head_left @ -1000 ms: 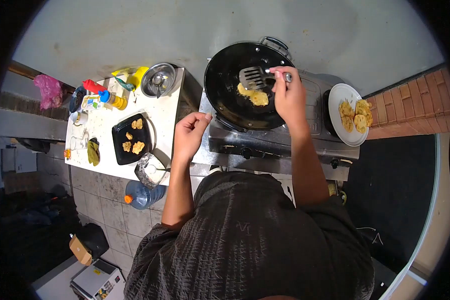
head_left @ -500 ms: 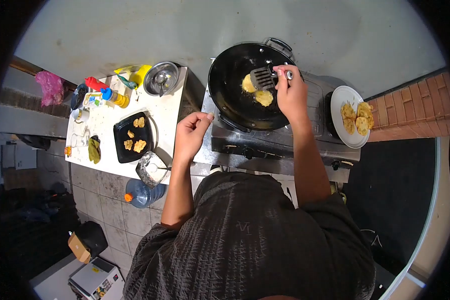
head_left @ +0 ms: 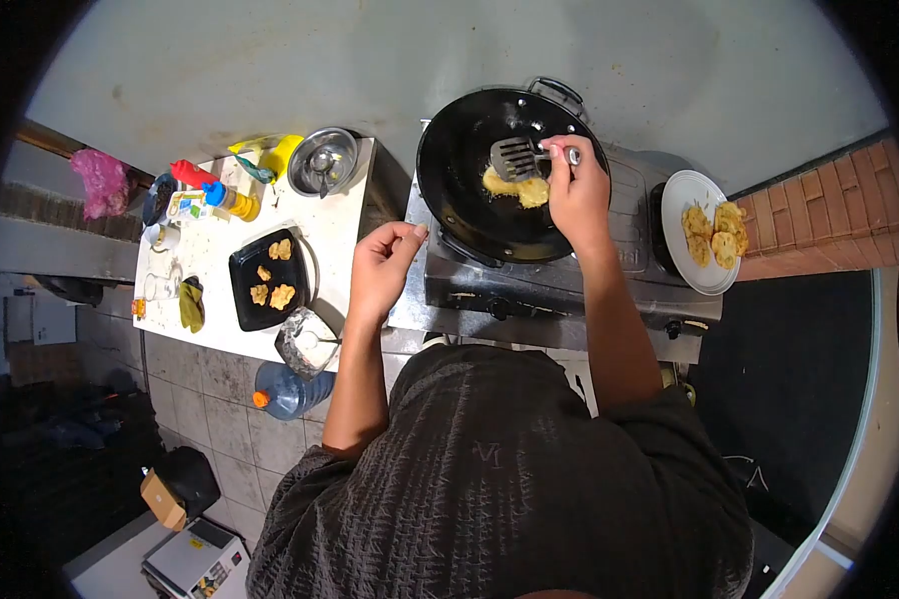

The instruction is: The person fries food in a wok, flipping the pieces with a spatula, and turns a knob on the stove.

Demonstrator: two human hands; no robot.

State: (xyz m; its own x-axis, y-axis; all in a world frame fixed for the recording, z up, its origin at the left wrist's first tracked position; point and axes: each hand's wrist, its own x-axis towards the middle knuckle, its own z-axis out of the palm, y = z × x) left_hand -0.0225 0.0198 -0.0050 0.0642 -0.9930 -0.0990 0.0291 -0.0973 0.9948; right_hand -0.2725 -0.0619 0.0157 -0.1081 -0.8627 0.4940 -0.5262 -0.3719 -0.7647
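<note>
My right hand [head_left: 577, 200] is closed around the handle of a slotted spatula [head_left: 514, 159]. The spatula's blade is inside a black wok [head_left: 469, 205], touching or just over the upper edge of pale yellow fritters [head_left: 534, 192] that lie side by side in the bottom. Left of the wok's near handle, my left hand [head_left: 382, 270] hovers with thumb and fingers pinched together; whether anything small is between them I cannot make out. Right of the wok, a white plate [head_left: 677, 232] holds several browned fritters [head_left: 714, 238].
The wok sits on a metal gas stove [head_left: 569, 290]. On the white table [head_left: 345, 240] to the left are a black square dish [head_left: 255, 314] with battered pieces, a steel bowl [head_left: 308, 175], sauce bottles [head_left: 238, 203] and a floury container [head_left: 308, 342]. A water jug [head_left: 295, 391] lies below.
The spatula blade has shifted slightly left and up in the wok, and my right hand has tilted with it. My left hand stays pinched in place.
</note>
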